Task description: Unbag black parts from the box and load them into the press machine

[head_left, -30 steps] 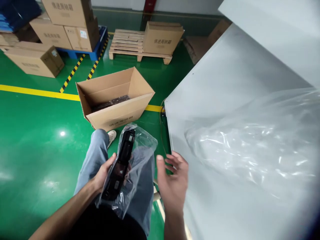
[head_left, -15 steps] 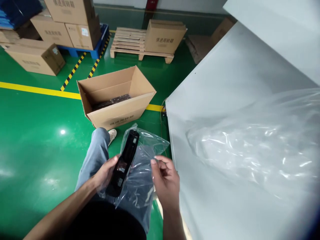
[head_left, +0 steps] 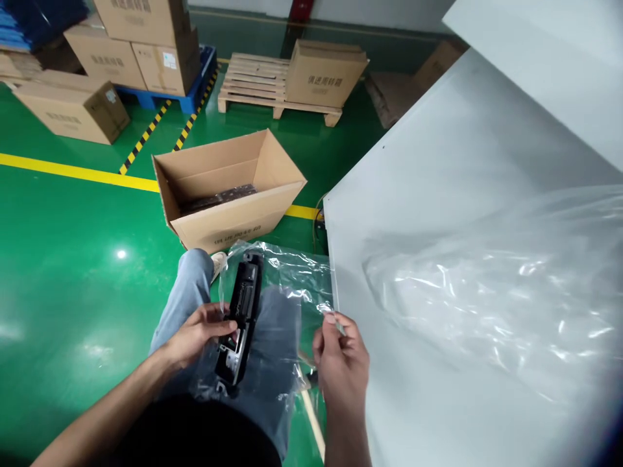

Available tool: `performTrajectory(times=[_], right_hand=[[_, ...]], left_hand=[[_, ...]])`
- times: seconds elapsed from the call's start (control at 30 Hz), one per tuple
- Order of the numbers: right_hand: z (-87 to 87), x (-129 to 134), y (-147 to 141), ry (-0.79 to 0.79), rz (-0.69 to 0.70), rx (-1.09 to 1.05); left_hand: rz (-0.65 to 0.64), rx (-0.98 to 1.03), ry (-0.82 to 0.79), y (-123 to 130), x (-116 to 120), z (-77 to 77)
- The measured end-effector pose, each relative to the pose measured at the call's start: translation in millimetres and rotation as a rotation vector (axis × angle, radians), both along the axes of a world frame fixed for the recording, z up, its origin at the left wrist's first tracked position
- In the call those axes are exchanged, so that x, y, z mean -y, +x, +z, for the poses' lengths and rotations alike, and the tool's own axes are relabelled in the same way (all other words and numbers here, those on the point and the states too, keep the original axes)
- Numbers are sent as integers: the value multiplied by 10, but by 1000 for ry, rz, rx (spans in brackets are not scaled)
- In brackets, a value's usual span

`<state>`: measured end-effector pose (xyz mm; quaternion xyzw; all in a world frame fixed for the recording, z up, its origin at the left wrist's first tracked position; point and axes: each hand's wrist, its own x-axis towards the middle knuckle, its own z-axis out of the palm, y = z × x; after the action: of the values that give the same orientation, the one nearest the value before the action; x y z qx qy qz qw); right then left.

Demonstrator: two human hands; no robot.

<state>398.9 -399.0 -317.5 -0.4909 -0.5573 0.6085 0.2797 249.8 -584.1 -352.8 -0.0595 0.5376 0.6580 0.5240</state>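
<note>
Since the earlier frame, the right hand [head_left: 343, 360] has moved outward, drawing the clear plastic bag [head_left: 289, 269] wider, and the long black plastic part [head_left: 249, 295] has turned to show its recessed face. The right thumb and fingertips are closed on the bag's edge, near the left edge of the grey-white table [head_left: 438, 155]. The left hand [head_left: 192, 337] grips the part's side, thumb over its face, fingers partly curled. The part is above the lap; plastic surrounds it, but whether it is fully inside is unclear. The bag is spread, not folded or sealed around it. Beyond the knees, an open brown cardboard box [head_left: 238, 217] holds dark, glossy items [head_left: 236, 194] low inside, well below its rim.
</note>
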Motion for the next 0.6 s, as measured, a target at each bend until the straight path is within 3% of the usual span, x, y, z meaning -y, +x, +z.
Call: performTrajectory(times=[0.1, 0.37, 0.6], right_hand=[[-105, -62, 24, -64, 41, 13], [-348, -305, 262, -45, 156, 2], [-784, -481, 241, -33, 171, 196]], left_hand=[[-34, -87, -45, -37, 26, 30], [-103, -239, -15, -212, -67, 61], [17, -303, -18, -888, -437, 161]])
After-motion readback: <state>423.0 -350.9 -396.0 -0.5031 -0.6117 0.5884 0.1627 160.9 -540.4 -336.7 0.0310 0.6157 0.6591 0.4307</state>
